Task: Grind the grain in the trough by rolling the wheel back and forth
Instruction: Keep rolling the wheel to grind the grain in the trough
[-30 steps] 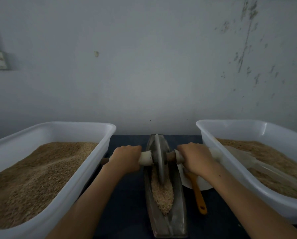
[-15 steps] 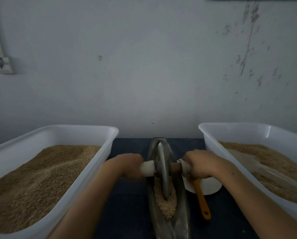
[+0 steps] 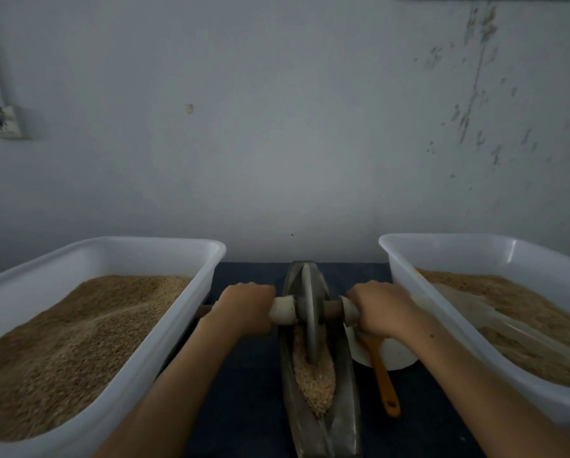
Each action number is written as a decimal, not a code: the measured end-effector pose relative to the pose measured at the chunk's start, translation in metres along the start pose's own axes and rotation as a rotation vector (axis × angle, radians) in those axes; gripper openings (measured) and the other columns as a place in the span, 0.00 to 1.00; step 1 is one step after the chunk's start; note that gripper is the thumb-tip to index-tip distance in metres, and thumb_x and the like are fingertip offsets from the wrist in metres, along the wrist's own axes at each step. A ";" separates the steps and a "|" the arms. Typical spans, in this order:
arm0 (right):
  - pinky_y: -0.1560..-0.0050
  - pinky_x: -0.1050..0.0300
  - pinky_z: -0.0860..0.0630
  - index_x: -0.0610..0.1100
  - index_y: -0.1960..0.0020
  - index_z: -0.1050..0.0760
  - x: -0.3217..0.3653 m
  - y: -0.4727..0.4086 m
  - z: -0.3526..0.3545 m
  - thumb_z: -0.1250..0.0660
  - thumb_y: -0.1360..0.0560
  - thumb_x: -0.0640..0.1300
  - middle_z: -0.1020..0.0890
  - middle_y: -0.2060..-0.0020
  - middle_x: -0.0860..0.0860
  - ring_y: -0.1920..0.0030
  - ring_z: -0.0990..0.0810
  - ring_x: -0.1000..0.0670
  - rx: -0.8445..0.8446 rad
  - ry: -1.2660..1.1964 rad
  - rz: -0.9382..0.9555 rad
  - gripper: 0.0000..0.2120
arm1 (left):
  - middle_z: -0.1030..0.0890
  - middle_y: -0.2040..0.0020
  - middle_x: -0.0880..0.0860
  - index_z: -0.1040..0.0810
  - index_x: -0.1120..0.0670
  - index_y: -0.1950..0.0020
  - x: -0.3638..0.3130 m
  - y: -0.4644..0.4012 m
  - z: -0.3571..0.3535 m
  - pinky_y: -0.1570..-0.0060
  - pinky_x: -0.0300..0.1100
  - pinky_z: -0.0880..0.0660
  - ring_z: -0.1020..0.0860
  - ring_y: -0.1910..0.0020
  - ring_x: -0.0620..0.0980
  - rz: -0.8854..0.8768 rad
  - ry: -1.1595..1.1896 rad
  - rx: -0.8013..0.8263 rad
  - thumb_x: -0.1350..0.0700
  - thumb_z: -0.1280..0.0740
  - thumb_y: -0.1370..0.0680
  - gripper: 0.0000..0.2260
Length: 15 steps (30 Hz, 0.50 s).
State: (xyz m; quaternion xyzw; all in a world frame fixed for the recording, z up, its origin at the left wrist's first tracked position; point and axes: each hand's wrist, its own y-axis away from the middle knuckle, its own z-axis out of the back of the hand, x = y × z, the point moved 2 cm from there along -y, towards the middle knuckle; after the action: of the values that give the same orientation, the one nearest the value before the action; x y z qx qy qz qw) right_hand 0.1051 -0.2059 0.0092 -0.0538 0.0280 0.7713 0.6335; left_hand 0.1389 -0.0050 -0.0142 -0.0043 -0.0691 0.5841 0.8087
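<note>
We look down from head height at a dark tabletop (image 3: 244,408) set against a pale, scuffed wall (image 3: 293,143). In the middle lies a long, narrow metal trough (image 3: 341,375), boat-shaped, running away from us toward the wall. A thin grey wheel (image 3: 310,312) stands upright on its edge inside the trough, in the farther half, its lower rim sunk in a bed of pale grain (image 3: 315,378) that fills the channel from under the wheel toward the nearer end.

A brown axle (image 3: 332,310) passes through the wheel's centre, with a whitish sleeve on each side. Our left hand (image 3: 245,307) is clenched around the axle on the left side, knuckles up, with the left sleeve (image 3: 283,310) showing just beyond the fingers. Our right hand (image 3: 381,309) is wrapped the same way around the right side, touching the right sleeve (image 3: 349,310). Both forearms reach in from the bottom edge.

To the left of the trough sits a large white plastic tub (image 3: 164,332) heaped with brown grain. A matching tub (image 3: 419,292) sits to the right, also holding grain (with a clear plastic scoop or sheet lying on it, hard to make out). Between the trough and the right tub rests a small white dish (image 3: 399,355), with an orange-handled tool (image 3: 384,378) lying across it, handle toward us. A socket box (image 3: 7,122) is fixed on the wall at far left.
</note>
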 end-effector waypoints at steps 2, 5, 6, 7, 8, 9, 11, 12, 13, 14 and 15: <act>0.50 0.55 0.25 0.45 0.44 0.25 -0.003 0.002 0.004 0.33 0.25 0.42 0.20 0.49 0.47 0.50 0.21 0.48 0.121 -0.012 0.013 0.10 | 0.22 0.44 0.54 0.28 0.53 0.39 0.000 0.001 0.003 0.54 0.43 0.31 0.23 0.47 0.53 -0.026 0.024 0.087 0.51 0.31 0.27 0.18; 0.49 0.54 0.23 0.45 0.42 0.25 -0.005 0.005 0.006 0.31 0.27 0.43 0.20 0.49 0.47 0.49 0.20 0.48 0.250 -0.038 0.014 0.13 | 0.22 0.45 0.54 0.27 0.54 0.39 0.000 0.004 0.004 0.55 0.43 0.31 0.25 0.53 0.50 -0.045 0.101 0.219 0.52 0.30 0.27 0.18; 0.49 0.54 0.23 0.45 0.42 0.25 -0.005 0.006 0.006 0.30 0.27 0.44 0.19 0.49 0.47 0.49 0.20 0.49 0.277 -0.041 0.015 0.14 | 0.21 0.45 0.54 0.27 0.54 0.39 0.001 0.004 0.004 0.55 0.43 0.30 0.25 0.54 0.50 -0.050 0.122 0.248 0.52 0.30 0.27 0.18; 0.49 0.54 0.23 0.45 0.42 0.25 -0.005 0.006 0.006 0.29 0.28 0.44 0.19 0.49 0.46 0.49 0.19 0.48 0.294 -0.043 0.014 0.15 | 0.21 0.45 0.54 0.27 0.54 0.39 0.002 0.004 0.003 0.55 0.43 0.30 0.25 0.54 0.49 -0.053 0.138 0.267 0.53 0.30 0.27 0.18; 0.49 0.54 0.22 0.44 0.42 0.25 -0.005 0.007 0.006 0.29 0.28 0.44 0.19 0.49 0.46 0.49 0.19 0.48 0.300 -0.044 0.013 0.15 | 0.22 0.45 0.54 0.27 0.54 0.38 0.002 0.004 0.003 0.55 0.43 0.30 0.25 0.53 0.50 -0.055 0.149 0.274 0.53 0.30 0.27 0.18; 0.50 0.55 0.23 0.44 0.43 0.25 -0.005 0.007 0.006 0.29 0.28 0.44 0.19 0.49 0.46 0.50 0.19 0.48 0.296 -0.045 0.011 0.14 | 0.22 0.45 0.54 0.27 0.54 0.38 0.002 0.004 0.002 0.54 0.43 0.30 0.24 0.52 0.50 -0.054 0.154 0.271 0.53 0.30 0.27 0.19; 0.51 0.55 0.24 0.45 0.44 0.25 -0.004 0.005 0.005 0.30 0.27 0.43 0.20 0.51 0.48 0.51 0.20 0.49 0.243 -0.038 0.006 0.12 | 0.21 0.44 0.54 0.27 0.54 0.38 0.002 0.003 0.001 0.53 0.44 0.29 0.23 0.49 0.52 -0.051 0.149 0.239 0.53 0.30 0.27 0.19; 0.51 0.55 0.25 0.46 0.45 0.25 -0.003 0.004 0.004 0.31 0.26 0.43 0.21 0.53 0.49 0.52 0.21 0.49 0.191 -0.028 -0.001 0.10 | 0.21 0.44 0.54 0.27 0.53 0.38 0.002 0.003 0.001 0.53 0.44 0.29 0.23 0.48 0.52 -0.046 0.142 0.207 0.52 0.30 0.27 0.19; 0.51 0.55 0.26 0.46 0.47 0.25 -0.001 0.003 0.003 0.32 0.26 0.42 0.21 0.53 0.49 0.52 0.21 0.49 0.127 -0.017 -0.013 0.09 | 0.21 0.45 0.53 0.27 0.53 0.39 0.002 0.003 0.000 0.53 0.44 0.29 0.23 0.48 0.52 -0.039 0.130 0.160 0.51 0.30 0.27 0.18; 0.50 0.55 0.26 0.46 0.47 0.25 0.000 0.002 0.002 0.33 0.26 0.41 0.21 0.52 0.49 0.51 0.21 0.48 0.059 -0.010 -0.029 0.08 | 0.21 0.46 0.53 0.28 0.53 0.40 0.001 0.003 -0.001 0.54 0.44 0.29 0.23 0.50 0.52 -0.029 0.109 0.099 0.50 0.31 0.27 0.17; 0.49 0.54 0.26 0.47 0.48 0.26 0.001 0.001 0.000 0.34 0.26 0.41 0.21 0.50 0.49 0.49 0.21 0.47 0.001 -0.008 -0.045 0.07 | 0.22 0.48 0.52 0.29 0.52 0.42 0.001 0.003 -0.001 0.56 0.44 0.31 0.24 0.54 0.50 -0.019 0.080 0.024 0.50 0.31 0.27 0.16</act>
State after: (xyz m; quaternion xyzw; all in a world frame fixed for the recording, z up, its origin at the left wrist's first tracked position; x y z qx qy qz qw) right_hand 0.1036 -0.2055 0.0089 -0.0510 0.0244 0.7572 0.6508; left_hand 0.1363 -0.0034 -0.0157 -0.0171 -0.0297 0.5764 0.8165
